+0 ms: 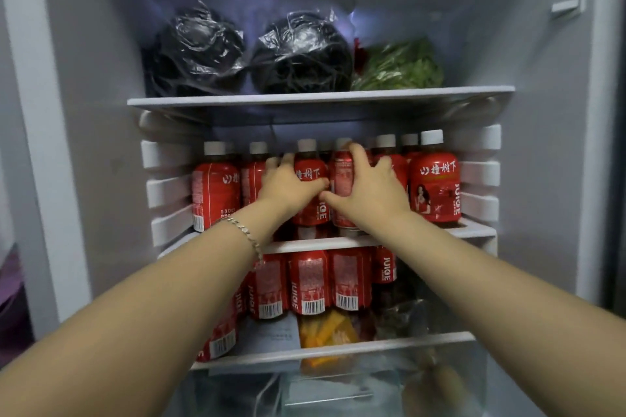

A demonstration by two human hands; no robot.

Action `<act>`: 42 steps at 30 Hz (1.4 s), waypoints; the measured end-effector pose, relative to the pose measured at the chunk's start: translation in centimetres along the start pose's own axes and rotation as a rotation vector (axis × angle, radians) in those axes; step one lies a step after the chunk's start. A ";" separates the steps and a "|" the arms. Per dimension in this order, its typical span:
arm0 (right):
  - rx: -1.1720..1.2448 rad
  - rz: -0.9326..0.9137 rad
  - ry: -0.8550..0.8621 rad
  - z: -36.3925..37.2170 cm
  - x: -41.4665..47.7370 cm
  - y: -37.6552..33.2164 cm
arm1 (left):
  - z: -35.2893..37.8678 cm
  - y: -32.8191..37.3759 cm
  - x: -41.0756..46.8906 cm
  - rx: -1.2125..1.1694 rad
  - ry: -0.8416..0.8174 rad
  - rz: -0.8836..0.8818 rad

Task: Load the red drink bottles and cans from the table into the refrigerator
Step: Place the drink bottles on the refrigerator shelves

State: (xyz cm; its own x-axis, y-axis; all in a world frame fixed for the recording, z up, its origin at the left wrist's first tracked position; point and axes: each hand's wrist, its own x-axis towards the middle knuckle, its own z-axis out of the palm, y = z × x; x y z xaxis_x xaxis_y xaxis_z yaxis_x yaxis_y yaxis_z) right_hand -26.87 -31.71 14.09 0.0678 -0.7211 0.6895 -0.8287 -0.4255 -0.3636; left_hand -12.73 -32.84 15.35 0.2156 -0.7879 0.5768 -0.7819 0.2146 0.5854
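While both hands reach to the front edge of the middle shelf (474, 232) in the fridge (101, 78), placing seems under way: left hand (288, 184) curls round a bottle (309, 217), right hand (371, 188) clasps the second bottle (342, 176) beside it. Next, seat both upright in the row, then release. Rear rows are hidden; the table is unseen.

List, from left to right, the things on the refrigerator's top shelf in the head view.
Left to right: black plastic-wrapped bundle → second dark wrapped bundle → green leafy vegetables.
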 end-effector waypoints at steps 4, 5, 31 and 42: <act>0.309 -0.042 0.138 1.2 -0.9 0.0 | 1.2 0.0 0.5 -0.017 0.059 -0.077; 0.353 -0.050 0.172 1.3 -1.1 0.3 | 1.6 0.0 0.5 0.000 0.083 -0.057; 0.631 0.227 0.410 4.1 -14.8 7.8 | 6.0 -3.6 -17.1 -0.349 0.281 0.642; 0.438 0.270 0.032 6.3 -9.8 10.1 | 9.1 -6.4 -15.9 -0.353 0.283 0.276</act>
State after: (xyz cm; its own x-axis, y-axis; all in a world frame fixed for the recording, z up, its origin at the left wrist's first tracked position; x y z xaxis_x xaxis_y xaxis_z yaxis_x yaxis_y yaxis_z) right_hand -32.41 -32.33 -0.27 -0.1392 -0.8227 0.5512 -0.5034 -0.4205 -0.7548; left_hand -16.46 -26.96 -2.78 0.2171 -0.4981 0.8395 -0.5981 0.6118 0.5177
